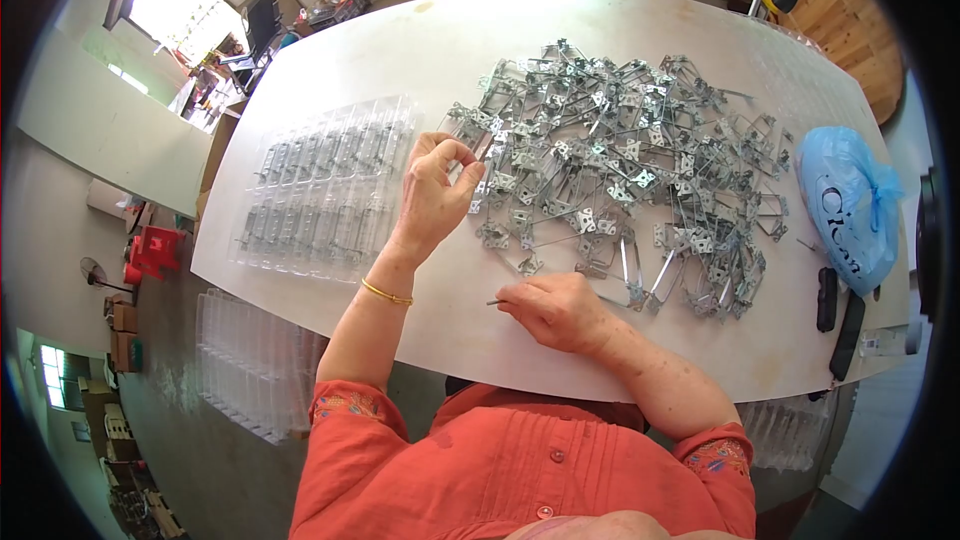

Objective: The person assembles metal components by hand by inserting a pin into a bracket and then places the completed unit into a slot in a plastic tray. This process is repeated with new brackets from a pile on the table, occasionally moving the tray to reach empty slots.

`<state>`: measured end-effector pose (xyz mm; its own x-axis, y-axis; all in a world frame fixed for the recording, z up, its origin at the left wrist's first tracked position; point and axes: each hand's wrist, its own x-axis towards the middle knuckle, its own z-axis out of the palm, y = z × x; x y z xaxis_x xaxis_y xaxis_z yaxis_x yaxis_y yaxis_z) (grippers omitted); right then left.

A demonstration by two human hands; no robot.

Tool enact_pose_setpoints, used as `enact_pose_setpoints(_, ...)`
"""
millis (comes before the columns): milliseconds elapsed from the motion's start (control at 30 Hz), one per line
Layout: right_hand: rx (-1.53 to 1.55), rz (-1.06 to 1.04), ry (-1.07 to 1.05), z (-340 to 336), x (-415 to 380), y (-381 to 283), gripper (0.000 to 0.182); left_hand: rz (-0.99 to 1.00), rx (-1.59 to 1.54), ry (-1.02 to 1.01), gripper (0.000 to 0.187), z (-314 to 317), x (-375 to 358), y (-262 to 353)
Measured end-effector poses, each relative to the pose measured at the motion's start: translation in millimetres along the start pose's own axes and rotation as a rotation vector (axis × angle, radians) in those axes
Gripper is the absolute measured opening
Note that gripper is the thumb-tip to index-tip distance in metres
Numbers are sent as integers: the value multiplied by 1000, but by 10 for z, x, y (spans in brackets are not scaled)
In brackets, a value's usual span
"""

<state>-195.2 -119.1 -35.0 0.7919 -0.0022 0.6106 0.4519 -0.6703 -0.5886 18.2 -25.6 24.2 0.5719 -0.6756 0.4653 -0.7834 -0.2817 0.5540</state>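
A large heap of silvery metal brackets with thin rods [630, 155] covers the middle of the white table [450, 340]. My left hand [435, 185], with a gold bangle at the wrist, is closed in a pinch at the heap's left edge. A metal bracket appears to be between its fingertips, though the fingers partly cover it. Lower down, at the near side of the heap, my right hand [555, 310] is closed around a short thin metal rod [494, 302], whose end sticks out to the left. Left of my left hand lies a clear plastic tray [250, 250] with rows of similar metal parts.
At the table's right side sit a blue plastic bag [848, 205] and two black objects, one a long strip [847, 338]. More clear trays [255, 360] are stacked below the table's left edge. A red stool [157, 250] stands on the floor at left.
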Motion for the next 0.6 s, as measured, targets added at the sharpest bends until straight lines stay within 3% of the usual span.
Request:
enact_pose_setpoints(33, 23, 36, 36, -10, 5, 1, 10, 0, -4, 0, 15, 11, -17, -11)
enact_pose_setpoints(100, 43, 78, 70, -42, 14, 3, 11, -281, -621, -199, 12, 37, -59, -33)
enact_pose_setpoints(133, 61, 82, 120, -66, 28, 7, 14, -283, -627, -201, 12, 42, -87, -25)
enact_pose_setpoints(200, 73, 90, 166, -114, 37, 13, 16, -498, -1331, -417, 7, 49, -139, 4)
enact_pose_setpoints(367, 324, 374, 318, -255, 83, -55, 40, -479, -1561, -544, 11, 217, -325, -65)
enact_pose_setpoints(467, 483, 563, 366, -339, 108, -80, 48, -453, -1584, -602, 17, 228, -365, -42)
enact_pose_setpoints(600, 652, 663, 373, -443, 170, -119, 53, -422, -1621, -635, 26, 290, -426, -88)
